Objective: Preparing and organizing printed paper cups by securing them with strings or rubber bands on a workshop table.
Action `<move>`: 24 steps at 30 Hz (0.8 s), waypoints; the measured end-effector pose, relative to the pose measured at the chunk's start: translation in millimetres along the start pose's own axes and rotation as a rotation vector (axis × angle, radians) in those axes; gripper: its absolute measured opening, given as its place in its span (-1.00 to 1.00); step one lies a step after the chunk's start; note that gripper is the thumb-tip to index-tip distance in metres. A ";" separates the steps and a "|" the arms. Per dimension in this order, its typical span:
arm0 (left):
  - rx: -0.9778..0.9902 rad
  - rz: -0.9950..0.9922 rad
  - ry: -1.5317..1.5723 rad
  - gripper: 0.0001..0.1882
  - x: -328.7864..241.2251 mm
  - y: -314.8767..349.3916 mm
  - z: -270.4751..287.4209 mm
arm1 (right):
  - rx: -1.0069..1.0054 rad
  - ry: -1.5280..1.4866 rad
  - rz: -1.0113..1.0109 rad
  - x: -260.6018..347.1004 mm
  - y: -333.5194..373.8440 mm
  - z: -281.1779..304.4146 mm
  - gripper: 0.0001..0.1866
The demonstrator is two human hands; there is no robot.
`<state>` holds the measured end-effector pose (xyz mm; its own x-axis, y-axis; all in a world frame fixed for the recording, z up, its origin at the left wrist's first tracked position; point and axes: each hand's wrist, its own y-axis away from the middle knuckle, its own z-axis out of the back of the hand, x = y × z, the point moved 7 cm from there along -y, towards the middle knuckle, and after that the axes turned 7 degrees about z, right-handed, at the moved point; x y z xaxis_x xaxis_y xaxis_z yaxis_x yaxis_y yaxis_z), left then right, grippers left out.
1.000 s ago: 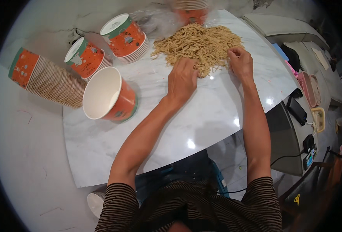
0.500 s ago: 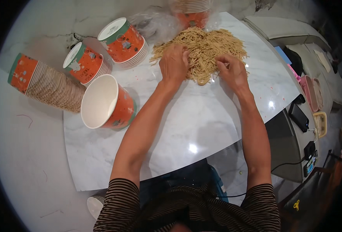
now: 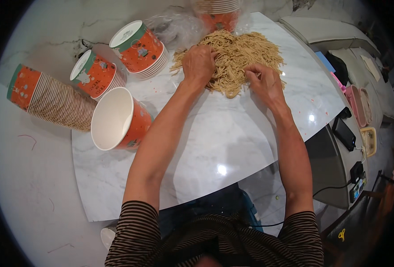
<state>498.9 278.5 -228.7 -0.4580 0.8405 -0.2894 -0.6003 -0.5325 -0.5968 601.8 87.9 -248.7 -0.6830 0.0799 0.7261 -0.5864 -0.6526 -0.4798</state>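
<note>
A tangled heap of thin tan cord-like strands (image 3: 232,58) lies at the far side of the marble-patterned table (image 3: 206,147). At the heap's left edge, my left hand (image 3: 199,64) is closed with its fingers curled into the strands; the fingertips are partly hidden. My right hand (image 3: 266,84) is at the right front edge of the heap, thumb and forefinger brought together in a pinch. Whatever lies between those fingertips is too small to make out. To the left of my left forearm, a large orange-and-green paper bucket (image 3: 112,119) rests tilted, its white inside showing.
Left of the heap are upside-down stacks of patterned paper buckets (image 3: 146,53), a shorter stack (image 3: 97,75) and a long leaning stack (image 3: 56,100). Clear plastic wrap (image 3: 174,31) lies behind them. A grey sofa (image 3: 339,35) and a black device (image 3: 344,133) are on the right.
Both hands have shifted slightly left and stay at the strands. The head view has moved a little.
</note>
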 end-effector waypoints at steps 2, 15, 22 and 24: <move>-0.033 0.050 0.045 -0.88 1.1 0.6 4.2 | 0.011 0.002 -0.016 1.8 -0.3 1.2 -0.82; 0.148 0.350 0.299 -0.79 22.2 3.0 1.7 | 0.088 -0.022 -0.070 -7.7 -0.5 -5.9 -0.74; 0.213 0.321 0.293 -0.79 21.7 1.1 6.0 | 0.072 -0.066 -0.112 -3.6 0.4 -6.2 -0.80; 0.235 0.328 0.316 -0.78 18.4 3.1 7.6 | 0.088 -0.073 -0.122 -4.9 1.6 -6.4 -0.80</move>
<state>483.7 291.5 -230.1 -0.4480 0.5950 -0.6673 -0.6059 -0.7509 -0.2628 601.4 91.3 -256.2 -0.5737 0.1100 0.8116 -0.6203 -0.7055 -0.3428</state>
